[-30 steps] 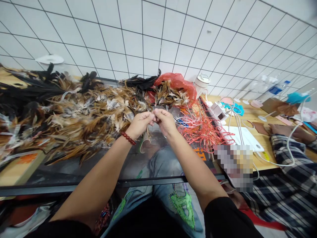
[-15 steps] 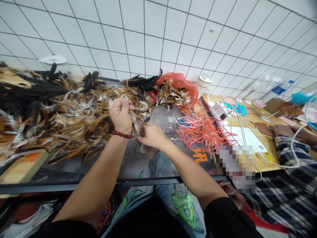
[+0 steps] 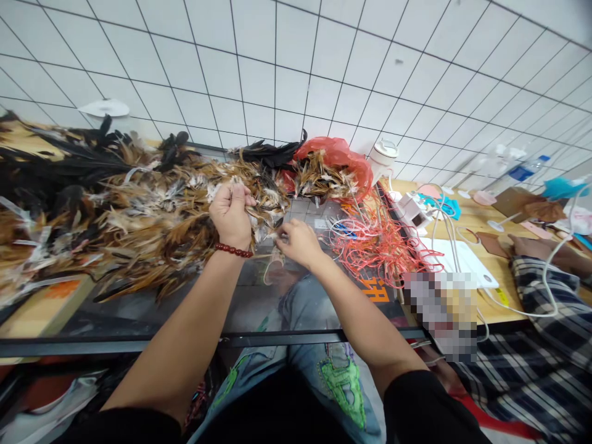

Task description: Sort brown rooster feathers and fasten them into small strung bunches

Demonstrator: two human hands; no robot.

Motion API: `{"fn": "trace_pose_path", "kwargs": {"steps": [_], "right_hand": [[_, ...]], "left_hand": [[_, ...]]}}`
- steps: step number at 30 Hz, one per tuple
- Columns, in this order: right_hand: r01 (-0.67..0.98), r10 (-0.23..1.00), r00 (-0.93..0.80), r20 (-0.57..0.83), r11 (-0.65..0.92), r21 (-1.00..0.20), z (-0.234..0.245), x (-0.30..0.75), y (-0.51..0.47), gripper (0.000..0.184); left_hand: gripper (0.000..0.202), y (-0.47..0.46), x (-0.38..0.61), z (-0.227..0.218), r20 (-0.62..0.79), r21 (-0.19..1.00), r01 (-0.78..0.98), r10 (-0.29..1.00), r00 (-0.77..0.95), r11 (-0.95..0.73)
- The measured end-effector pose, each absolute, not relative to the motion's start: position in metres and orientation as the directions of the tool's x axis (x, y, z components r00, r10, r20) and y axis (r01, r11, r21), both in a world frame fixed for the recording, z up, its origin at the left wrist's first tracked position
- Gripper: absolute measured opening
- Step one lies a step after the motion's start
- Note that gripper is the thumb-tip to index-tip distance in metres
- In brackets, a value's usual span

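Head view: left hand (image 3: pixel 231 216) fisted tight around a tuft of brown-and-white feathers (image 3: pixel 264 217), at the 3 o'clock edge of the long brown-black feather heap (image 3: pixel 129 209). Right hand (image 3: pixel 300 243), at its 4 o'clock, pinches the tuft's lower end (contact partly hidden). Tangled red cords (image 3: pixel 379 246) at 3 o'clock.

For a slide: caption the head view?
Left hand clutches a tuft from the brown feather pile; right hand touches its lower end, red strings alongside.

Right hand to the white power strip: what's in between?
Head view: a tangle of red strings fills the stretch between the right hand and the power strip; nothing bare there.
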State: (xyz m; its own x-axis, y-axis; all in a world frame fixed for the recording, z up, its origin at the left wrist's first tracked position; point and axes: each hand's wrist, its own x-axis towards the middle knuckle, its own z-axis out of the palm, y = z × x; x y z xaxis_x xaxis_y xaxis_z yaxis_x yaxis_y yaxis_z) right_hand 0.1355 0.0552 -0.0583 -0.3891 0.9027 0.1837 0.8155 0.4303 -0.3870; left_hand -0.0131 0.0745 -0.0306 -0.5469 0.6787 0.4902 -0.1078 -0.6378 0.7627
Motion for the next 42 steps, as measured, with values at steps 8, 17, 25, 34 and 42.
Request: {"fn": "trace_pose_path", "kwargs": {"steps": [8, 17, 25, 34, 42], "right_hand": [[-0.023, 0.95, -0.255, 0.179, 0.179, -0.984, -0.063, 0.135, 0.074, 0.026], [-0.361, 0.985, -0.136, 0.106, 0.05, -0.931, -0.051, 0.13, 0.067, 0.036], [-0.265, 0.974, -0.178, 0.138, 0.088, -0.96, -0.054, 0.129, 0.067, 0.037], [0.824, 0.879, -0.437, 0.19, 0.476, -0.307, -0.064, 0.143, 0.06, 0.038], [0.84, 0.901, -0.366, 0.235, 0.428, -0.332, -0.064, 0.142, 0.063, 0.019]], "left_hand": [[0.024, 0.077, -0.013, -0.04, 0.429, 0.853, -0.067, 0.769, -0.474, -0.517], [0.019, 0.063, 0.015, -0.04, 0.206, 0.927, -0.263, 0.948, -0.245, -0.269], [0.02, 0.056, 0.026, -0.038, 0.157, 0.901, -0.385, 0.977, -0.145, -0.202], [0.026, 0.079, -0.006, -0.035, 0.169, 0.791, -0.418, 0.815, -0.554, -0.448], [0.023, 0.075, 0.0, -0.038, 0.173, 0.833, -0.374, 0.835, -0.523, -0.407]]}}
